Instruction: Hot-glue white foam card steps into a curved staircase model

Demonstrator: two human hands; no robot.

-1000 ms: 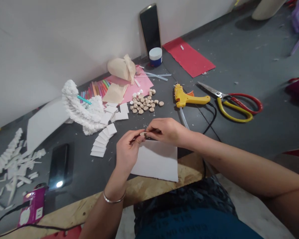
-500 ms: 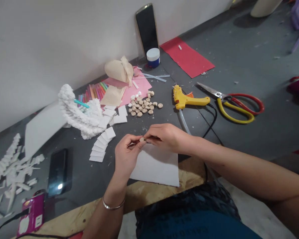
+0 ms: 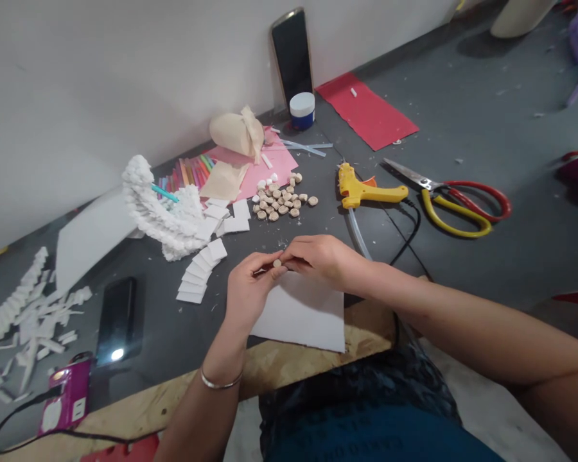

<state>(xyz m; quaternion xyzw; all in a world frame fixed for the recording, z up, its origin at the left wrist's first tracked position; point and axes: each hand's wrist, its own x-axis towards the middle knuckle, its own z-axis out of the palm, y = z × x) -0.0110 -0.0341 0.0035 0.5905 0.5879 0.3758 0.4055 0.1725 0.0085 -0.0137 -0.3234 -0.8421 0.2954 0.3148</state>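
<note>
My left hand [image 3: 248, 292] and my right hand [image 3: 320, 258] meet above a white sheet [image 3: 304, 314] that lies over a wooden board [image 3: 289, 359]. Both pinch a small round tan piece [image 3: 277, 263] between their fingertips. A heap of several similar tan round pieces [image 3: 280, 200] lies on the grey floor just beyond the hands. A yellow glue gun [image 3: 366, 190] rests to the right of that heap, its black cord running past my right wrist.
Red and yellow scissors [image 3: 455, 200] lie right of the glue gun. A white ruffled paper piece [image 3: 161, 215], white squares [image 3: 200, 269], a dark phone [image 3: 118, 317], a purple device [image 3: 62, 401], pink paper [image 3: 262, 167], a red sheet [image 3: 366, 110], a jar [image 3: 302, 109] and a phone against the wall [image 3: 293, 54] surround the spot.
Both hands stay pinched together on the small round piece, with only slight shifts of the fingers. The view has wobbled a little.
</note>
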